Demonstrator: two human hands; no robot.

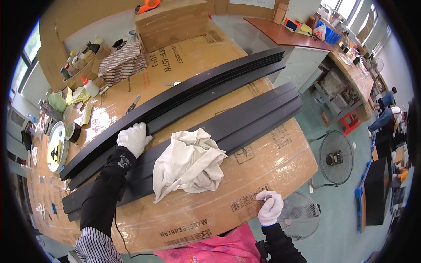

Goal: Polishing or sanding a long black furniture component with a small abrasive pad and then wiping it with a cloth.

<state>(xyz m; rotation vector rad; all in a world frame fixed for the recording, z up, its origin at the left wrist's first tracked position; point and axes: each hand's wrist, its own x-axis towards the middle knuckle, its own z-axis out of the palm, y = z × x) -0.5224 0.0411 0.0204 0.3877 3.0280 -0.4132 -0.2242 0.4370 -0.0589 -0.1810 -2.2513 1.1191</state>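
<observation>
My left hand (133, 139), in a white knit glove, is closed over the near edge of a long black grooved strip (210, 81). That strip lies slantwise across the cardboard-covered table (280, 162). Closer to me, a second long black strip (258, 109) lies roughly parallel to it. A crumpled off-white cloth (188, 164) rests on this nearer strip and hangs over its front edge. My right hand (270, 208), also gloved, is off the strips by the table's front edge. Its fingers are curled together; whatever they may hold is too small to make out.
Behind the strips lie a utility knife (133, 104) and a squeeze bottle with red tip (90, 85). A cardboard box (171, 24) stands at the back. Left are a round white tray (57, 147) and dark tin (73, 131). Floor fans (335, 157) stand right; people work farther off.
</observation>
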